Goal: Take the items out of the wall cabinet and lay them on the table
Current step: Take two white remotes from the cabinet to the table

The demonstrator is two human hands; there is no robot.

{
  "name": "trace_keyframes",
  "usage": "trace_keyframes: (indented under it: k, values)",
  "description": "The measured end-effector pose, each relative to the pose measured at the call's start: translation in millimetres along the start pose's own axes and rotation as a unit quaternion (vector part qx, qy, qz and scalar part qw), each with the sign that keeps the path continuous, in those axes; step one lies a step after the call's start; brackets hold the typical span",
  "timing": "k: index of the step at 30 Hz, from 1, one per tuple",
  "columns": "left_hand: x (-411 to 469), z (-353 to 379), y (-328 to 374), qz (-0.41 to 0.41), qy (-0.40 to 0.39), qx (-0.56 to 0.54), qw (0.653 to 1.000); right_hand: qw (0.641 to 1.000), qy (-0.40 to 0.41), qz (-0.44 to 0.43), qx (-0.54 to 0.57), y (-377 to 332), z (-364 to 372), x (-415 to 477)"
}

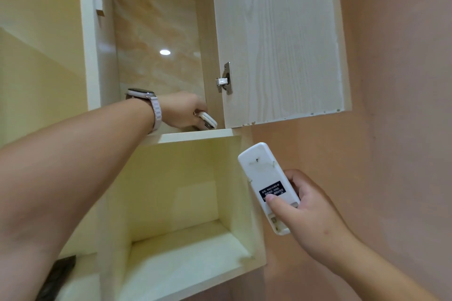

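Grips clamped: left hand (182, 110) on half-hidden white device (208, 121), seemingly; right hand (310, 212) on remote (263, 176).

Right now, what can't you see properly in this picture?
All in the head view:
1. The small white item is mostly covered by the left hand gripping it.
2. The remote in the right hand shows only its back, and the label print is too small to read.
3. The dark object, bottom left, is cut off by the frame edge.

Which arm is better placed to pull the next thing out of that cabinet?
Left. The left grip is inside the cabinet, holding a small white gadget; the right grip is outside, lower, busy holding the remote.
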State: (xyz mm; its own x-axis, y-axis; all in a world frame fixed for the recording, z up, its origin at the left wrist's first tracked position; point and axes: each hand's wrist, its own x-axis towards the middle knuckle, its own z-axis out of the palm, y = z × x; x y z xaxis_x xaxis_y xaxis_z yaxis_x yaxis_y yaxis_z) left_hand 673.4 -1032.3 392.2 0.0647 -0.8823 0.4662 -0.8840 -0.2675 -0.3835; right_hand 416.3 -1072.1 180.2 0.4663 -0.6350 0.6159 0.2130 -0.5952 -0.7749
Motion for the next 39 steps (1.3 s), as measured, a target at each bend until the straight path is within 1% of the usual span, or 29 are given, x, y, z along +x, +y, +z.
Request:
trace_keyframes:
  k: [2,8,11,14,18,20,23,25,27,30,32,35,39]
  values:
    - [-16,-8,1,-0.005,0.031,-0.011,0.999,1.000,-0.011,0.000,0.018,3,0,-5]
    - [-71,-37,9,-0.024,0.168,-0.037,0.985,0.997,-0.046,-0.010,0.067,2,-7,-16]
    - [-99,-49,22,-0.006,0.236,-0.043,0.971,0.996,-0.053,-0.018,0.076,5,-9,-22]
    - [-128,-54,41,0.036,0.306,-0.019,0.951,0.996,-0.047,-0.025,0.075,12,-9,-28]
    - [-164,-40,70,0.049,0.305,-0.033,0.951,0.995,-0.050,-0.013,0.083,17,-3,-44]
    - [-181,-23,84,0.043,0.301,-0.079,0.949,0.994,-0.055,-0.001,0.093,20,1,-52]
    - [-201,14,102,0.039,0.278,-0.158,0.947,0.996,-0.038,0.002,0.084,25,1,-64]
    - [-212,45,109,0.027,0.263,-0.222,0.938,0.997,-0.016,0.006,0.072,28,0,-72]
    - [-222,78,116,-0.002,0.257,-0.309,0.916,0.998,-0.001,0.017,0.053,32,3,-79]
    - [-234,122,126,-0.047,0.233,-0.445,0.864,0.999,0.016,0.046,0.014,39,12,-92]
    - [-243,149,131,-0.073,0.214,-0.526,0.820,0.997,0.035,0.068,-0.011,44,23,-101]
    - [-261,186,140,-0.104,0.172,-0.641,0.741,0.991,0.067,0.107,-0.031,51,45,-122]
    - [-282,227,153,-0.119,0.109,-0.733,0.661,0.980,0.116,0.157,-0.051,63,76,-157]
